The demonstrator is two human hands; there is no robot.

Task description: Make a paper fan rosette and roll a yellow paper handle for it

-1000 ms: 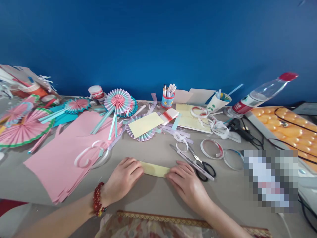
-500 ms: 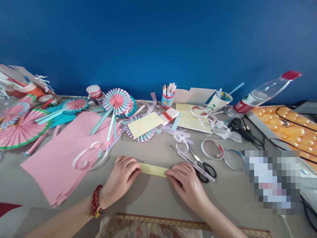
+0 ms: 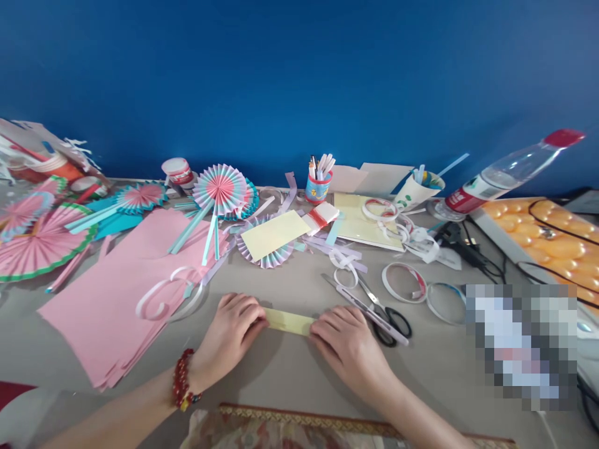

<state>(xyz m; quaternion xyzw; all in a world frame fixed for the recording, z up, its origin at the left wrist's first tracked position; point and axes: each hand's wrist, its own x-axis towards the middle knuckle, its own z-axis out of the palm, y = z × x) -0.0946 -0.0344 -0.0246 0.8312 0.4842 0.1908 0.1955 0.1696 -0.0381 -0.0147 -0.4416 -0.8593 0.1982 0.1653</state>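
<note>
A narrow folded strip of pale yellow paper (image 3: 289, 321) lies across the table between my hands. My left hand (image 3: 238, 327) has its fingers closed on the strip's left end, and a red bead bracelet circles that wrist. At the other end, my right hand (image 3: 344, 337) curls its fingers over the paper. Both fingertips' undersides are hidden. Just right of my right hand lie black-handled scissors (image 3: 395, 324) and a pale utility knife (image 3: 374, 315), crossing each other.
Pink paper sheets (image 3: 119, 280) spread at left, near pleated paper fans (image 3: 219, 187). Behind my hands rests a yellow paper piece (image 3: 276, 234). Tape rolls (image 3: 404, 284), a pen cup (image 3: 319, 187) and a tilted-looking plastic bottle (image 3: 496, 181) stand or lie toward the right and back.
My right hand has shifted slightly left along the strip, and the strip's upper face looks flatter and smoother. My left hand stays nearly in place.
</note>
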